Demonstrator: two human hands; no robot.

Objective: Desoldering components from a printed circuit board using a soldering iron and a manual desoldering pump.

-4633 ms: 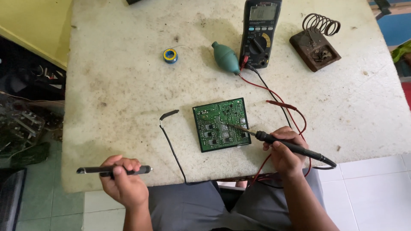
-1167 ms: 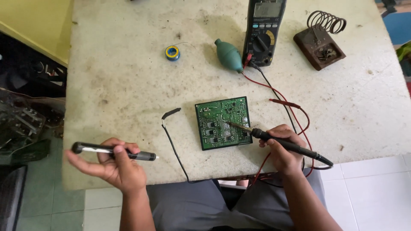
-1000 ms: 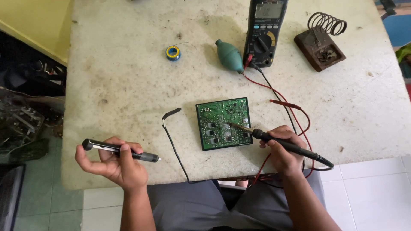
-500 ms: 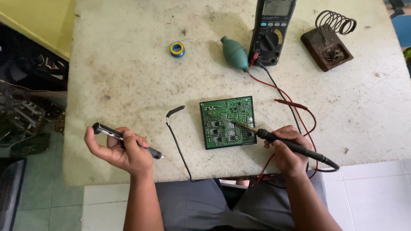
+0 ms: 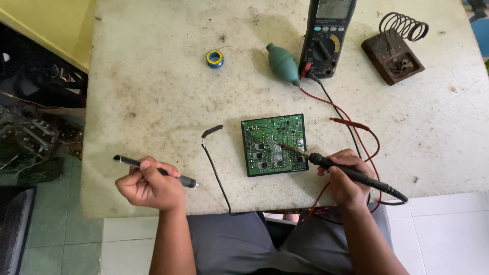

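1. Head view, nearest the person: the left hand (image 5: 148,186) is closing its fingers around a slim black pen-shaped tool (image 5: 155,171), thumb and forefinger pinching the middle of the barrel. Over the last few seconds it has been turning that tool from lying flat along the table edge to a slanted writing grip, tip pointing right, toward the board. By my reading the hand is readying the tool for the board, though it is still well apart from it.

2. Right hand (image 5: 345,181) is staying put, fingers wrapped tight round the dark handle of a soldering iron (image 5: 342,170), whose metal tip is resting on the green circuit board (image 5: 275,144). The board is lying flat near the front edge of the worn table (image 5: 153,91), between the two hands.

3. Just left of the board a loose black wire (image 5: 214,163) is trailing off the table edge.

4. Further back, red and black test leads (image 5: 351,127) are running up to a multimeter (image 5: 326,38).

5. Beside the meter a green rubber bulb (image 5: 283,63) is lying, a small solder spool (image 5: 215,58) left of it, and a rusty iron stand (image 5: 395,48) with its coil far right.
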